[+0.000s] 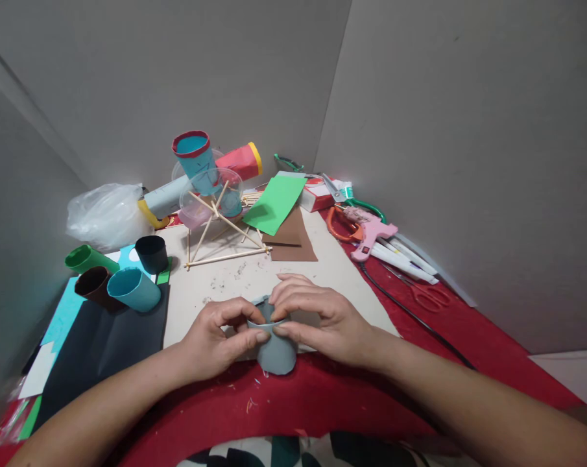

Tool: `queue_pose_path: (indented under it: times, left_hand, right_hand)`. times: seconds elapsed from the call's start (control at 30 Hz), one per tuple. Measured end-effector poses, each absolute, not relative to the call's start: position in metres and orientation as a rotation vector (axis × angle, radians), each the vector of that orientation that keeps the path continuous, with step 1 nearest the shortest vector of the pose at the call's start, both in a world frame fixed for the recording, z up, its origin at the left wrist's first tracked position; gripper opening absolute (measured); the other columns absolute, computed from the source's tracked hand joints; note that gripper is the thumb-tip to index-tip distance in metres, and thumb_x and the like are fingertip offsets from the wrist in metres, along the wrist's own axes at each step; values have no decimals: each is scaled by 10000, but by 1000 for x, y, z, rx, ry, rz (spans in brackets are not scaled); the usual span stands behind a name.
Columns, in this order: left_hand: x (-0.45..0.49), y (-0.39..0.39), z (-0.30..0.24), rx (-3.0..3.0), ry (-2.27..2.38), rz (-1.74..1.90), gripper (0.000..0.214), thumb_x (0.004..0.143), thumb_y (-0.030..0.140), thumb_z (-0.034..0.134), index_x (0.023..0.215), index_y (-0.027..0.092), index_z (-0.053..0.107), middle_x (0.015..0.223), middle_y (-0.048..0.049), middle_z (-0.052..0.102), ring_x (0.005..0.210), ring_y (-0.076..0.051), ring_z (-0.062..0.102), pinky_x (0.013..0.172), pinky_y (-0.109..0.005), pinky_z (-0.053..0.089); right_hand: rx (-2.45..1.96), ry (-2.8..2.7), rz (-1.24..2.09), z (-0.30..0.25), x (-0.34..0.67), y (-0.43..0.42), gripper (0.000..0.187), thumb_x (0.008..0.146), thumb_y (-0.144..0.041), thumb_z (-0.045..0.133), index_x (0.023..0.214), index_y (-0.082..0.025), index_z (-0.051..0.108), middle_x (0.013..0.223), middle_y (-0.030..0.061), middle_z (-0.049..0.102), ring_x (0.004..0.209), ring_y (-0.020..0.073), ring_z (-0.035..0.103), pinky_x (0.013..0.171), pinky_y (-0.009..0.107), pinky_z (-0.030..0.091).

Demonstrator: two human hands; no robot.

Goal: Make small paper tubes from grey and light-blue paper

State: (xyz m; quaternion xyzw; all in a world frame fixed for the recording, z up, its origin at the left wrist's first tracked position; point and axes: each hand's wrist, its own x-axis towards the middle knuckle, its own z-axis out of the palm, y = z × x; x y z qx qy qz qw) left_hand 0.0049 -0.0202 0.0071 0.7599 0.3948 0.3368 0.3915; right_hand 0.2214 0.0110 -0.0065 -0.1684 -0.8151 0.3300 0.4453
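Observation:
A grey paper cup (277, 353) stands upright near the front edge of the white board, close to my body. My left hand (220, 334) pinches its rim from the left, thumb outside and index finger over the edge. From the right, my right hand (317, 318) grips the same rim, thumb outside and fingers inside. Both thumbs nearly meet at the near side of the rim. Beyond the hands stands a wheel-like frame of thin wooden sticks (227, 259) with clear plastic discs and coloured paper cups mounted on it.
To the left, green (91, 259), brown (98, 288), light blue (135, 292) and black (152, 254) cups stand by black paper (108, 344). Green (276, 204) and brown sheets lie ahead. A pink glue gun (368, 230), its cord and red-handled scissors (427, 297) lie right. Grey walls enclose the table.

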Motion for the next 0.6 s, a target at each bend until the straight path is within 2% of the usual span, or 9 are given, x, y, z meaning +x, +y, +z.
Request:
queue_pose_path:
  times: [0.17,0.43,0.6]
  left_hand:
    - [6,-23,5,1904,980,840,142,865,263,670,855,146,591,605,35,584,516,-78,536,520,-173,425]
    - [4,-16,12,2091,927,871,149,878,204,653,745,141,625,690,-6,619,624,-90,527,599,-192,402]
    - [5,-18,10,2057,960,836,161,883,221,643,745,140,625,682,-5,614,624,-96,530,605,-198,406]
  right_hand:
    - [-424,-2099,707,-6,221,8,171,961,-248,578,804,-198,622,753,23,666,830,174,647,1021,465,373]
    - [-444,-2083,708,-6,225,9,176,939,-201,598,762,-195,602,715,9,646,854,180,644,1025,448,380]
    - [-417,-2119,589,-7,224,11,94,948,-226,602,868,-195,642,813,37,684,861,175,652,1021,448,371]
